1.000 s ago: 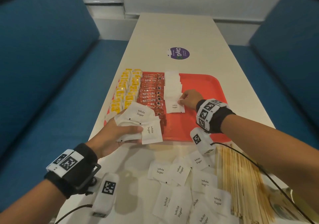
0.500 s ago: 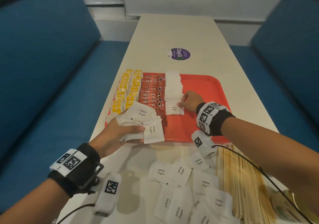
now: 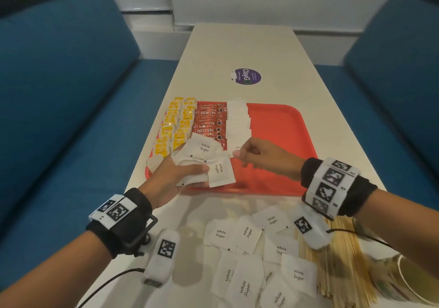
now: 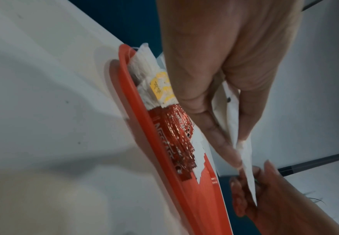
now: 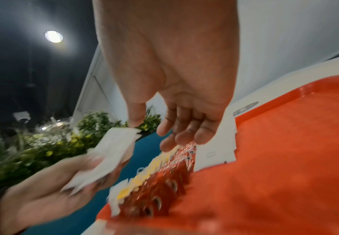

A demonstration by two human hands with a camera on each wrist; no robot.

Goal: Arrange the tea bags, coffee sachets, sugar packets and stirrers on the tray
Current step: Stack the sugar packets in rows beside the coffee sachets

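Observation:
My left hand [image 3: 190, 168] grips a fanned bundle of white sugar packets [image 3: 210, 159] above the near left corner of the red tray [image 3: 280, 127]. On the tray lie rows of yellow tea bags [image 3: 175, 127], red coffee sachets [image 3: 209, 122] and white sugar packets [image 3: 237, 122]. My right hand [image 3: 240, 155] hovers over the tray just right of the bundle. Its fingers are relaxed and spread [image 5: 176, 136], and its thumb tip touches the bundle's [image 5: 112, 151] top corner. The left wrist view shows my thumb and fingers [image 4: 225, 95] clamping the bundle [image 4: 232, 124].
Several loose sugar packets [image 3: 249, 260] lie on the white table in front of the tray. Wooden stirrers [image 3: 339, 272] lie at the near right beside a paper cup [image 3: 418, 279]. A purple sticker [image 3: 247, 76] marks the table beyond. Blue sofas flank both sides.
My right hand has let go of the sugar packet it laid in the tray's row and has moved left and up to the bundle. The left hand has barely moved.

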